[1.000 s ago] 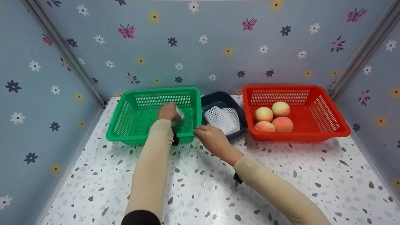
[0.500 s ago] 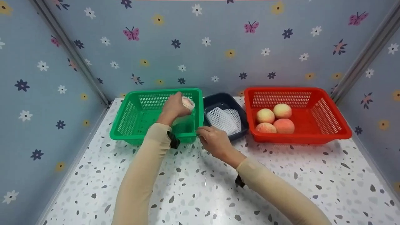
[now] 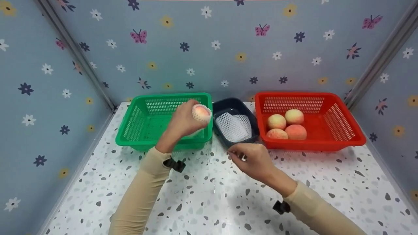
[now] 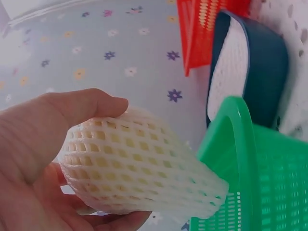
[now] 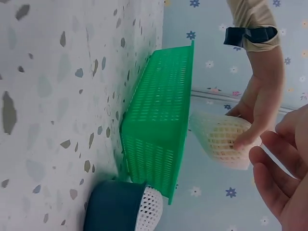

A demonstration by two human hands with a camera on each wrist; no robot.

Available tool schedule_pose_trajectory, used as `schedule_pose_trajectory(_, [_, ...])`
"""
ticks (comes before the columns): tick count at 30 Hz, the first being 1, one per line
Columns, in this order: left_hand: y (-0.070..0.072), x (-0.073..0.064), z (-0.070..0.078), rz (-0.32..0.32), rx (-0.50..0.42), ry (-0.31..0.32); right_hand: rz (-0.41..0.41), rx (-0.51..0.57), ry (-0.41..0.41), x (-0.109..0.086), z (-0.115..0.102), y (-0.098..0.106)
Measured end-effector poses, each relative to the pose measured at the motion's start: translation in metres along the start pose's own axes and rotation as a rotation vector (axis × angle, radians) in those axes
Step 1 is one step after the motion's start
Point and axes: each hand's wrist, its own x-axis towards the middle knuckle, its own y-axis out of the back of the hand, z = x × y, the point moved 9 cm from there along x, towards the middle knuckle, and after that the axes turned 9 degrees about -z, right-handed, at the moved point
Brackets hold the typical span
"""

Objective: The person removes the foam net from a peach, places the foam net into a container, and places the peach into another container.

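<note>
Altogether: three bare peaches (image 3: 286, 125), one netted peach (image 3: 201, 113), two baskets.

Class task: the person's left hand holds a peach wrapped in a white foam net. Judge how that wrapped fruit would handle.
The peach in its white foam net probably grips well, since the mesh looks soft. Being round, it may roll if set down. The left hand lifts it alone, suggesting modest weight.

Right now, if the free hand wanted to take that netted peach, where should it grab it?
Judging by its pose, the netted peach is best taken at its bare rounded end, from the right. The left hand wraps the left and underside, and the right hand is open below.
</note>
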Motion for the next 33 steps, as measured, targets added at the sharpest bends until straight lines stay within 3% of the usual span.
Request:
schedule_pose_trajectory(6, [-0.005,-0.02,0.014,0.018,-0.078,-0.052,0.013,0.035,0.016,-0.026,-0.005,0.016])
schedule_pose_trajectory(13, [-0.027,-0.04,0.026,-0.001,-0.271,-0.125,-0.016,0.072,-0.084,-0.051,0.011,0.025])
schedule_pose_trajectory(25, [-0.088,-0.047,0.028,-0.07,-0.536,-0.198,-0.01,0.127,-0.182,-0.076,0.029,0.026])
schedule_pose_trajectory(33, [-0.121,-0.045,0.027,-0.061,-0.6,-0.179,-0.004,0.136,-0.236,-0.089,0.039,0.024])
